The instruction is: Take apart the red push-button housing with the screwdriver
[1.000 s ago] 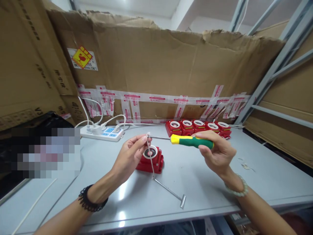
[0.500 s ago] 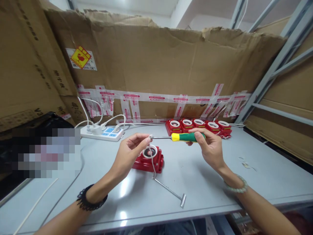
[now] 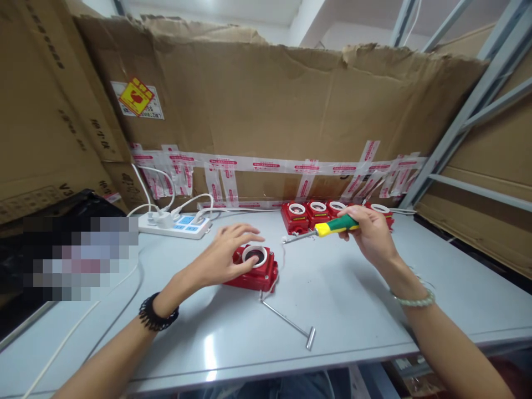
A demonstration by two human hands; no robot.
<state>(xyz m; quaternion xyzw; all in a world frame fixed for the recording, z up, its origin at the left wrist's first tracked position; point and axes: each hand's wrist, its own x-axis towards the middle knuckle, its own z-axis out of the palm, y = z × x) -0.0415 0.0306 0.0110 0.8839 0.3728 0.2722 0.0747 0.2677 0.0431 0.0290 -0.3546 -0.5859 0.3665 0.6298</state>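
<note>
My right hand [image 3: 369,230] grips a screwdriver [image 3: 337,225] by its green and yellow handle, its shaft pointing left. A small white piece [image 3: 285,240] sits at the screwdriver's tip, and a thin pale cord [image 3: 284,260] hangs from it down to a red box [image 3: 266,275]. That box carries a white ring [image 3: 255,255] around a dark round centre. Over its left side lies my left hand [image 3: 228,254], fingers spread, thumb by the ring. A small metal hammer [image 3: 286,320] lies in front of the box, seemingly joined to the cord at its handle end.
Several similar red boxes [image 3: 296,220] stand in a row at the back of the grey table [image 3: 349,321]. A white power strip [image 3: 193,228] with plugs is at the back left. Cardboard [image 3: 270,105] walls the far side; a cable [image 3: 81,318] runs along the left.
My left hand has let go of the small white piece and come down onto the red box. My right hand has moved right with the screwdriver, the white piece at its tip.
</note>
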